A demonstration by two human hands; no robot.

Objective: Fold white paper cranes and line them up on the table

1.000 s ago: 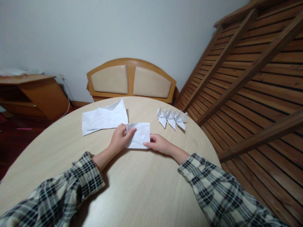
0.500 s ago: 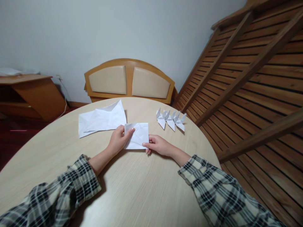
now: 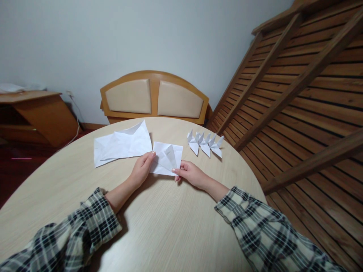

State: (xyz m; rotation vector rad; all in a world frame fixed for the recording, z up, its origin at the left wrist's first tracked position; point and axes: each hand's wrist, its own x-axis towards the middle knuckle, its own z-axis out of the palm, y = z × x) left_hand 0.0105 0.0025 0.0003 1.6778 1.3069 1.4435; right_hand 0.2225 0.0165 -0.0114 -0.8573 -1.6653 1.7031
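Paper (image 3: 168, 158): small white creased sheet, partly folded, a flap standing up in the middle. It sits just off the table (image 3: 170, 226) at the far centre, held from both sides.

Left hand (image 3: 141, 170): fingers together and pinching the paper's left edge, with one fingertip on top near the far corner. Right hand (image 3: 189, 173): pinching the near right corner between thumb and fingers, the rest curled under. Both sleeves are plaid, forearms low over the tabletop.

Around it:
- big sheet (image 3: 121, 144), white and crumpled, flat on the table just left of the paper, edges near or touching; can't tell which
- cranes (image 3: 205, 142), a row of small white folded ones, right of the paper and apart from it

Surface: round table, pale wood-grain laminate, matte.

Room:
- chair (image 3: 154, 96), wood frame with two beige pads, at the table's far edge
- plain pale wall (image 3: 113, 37) behind it
- slats (image 3: 297, 94), a dark wooden slatted frame leaning along the right
- cabinet (image 3: 36, 113), low and wooden, at the left, with a white cable (image 3: 76, 128) hanging beside it
- dark reddish floor
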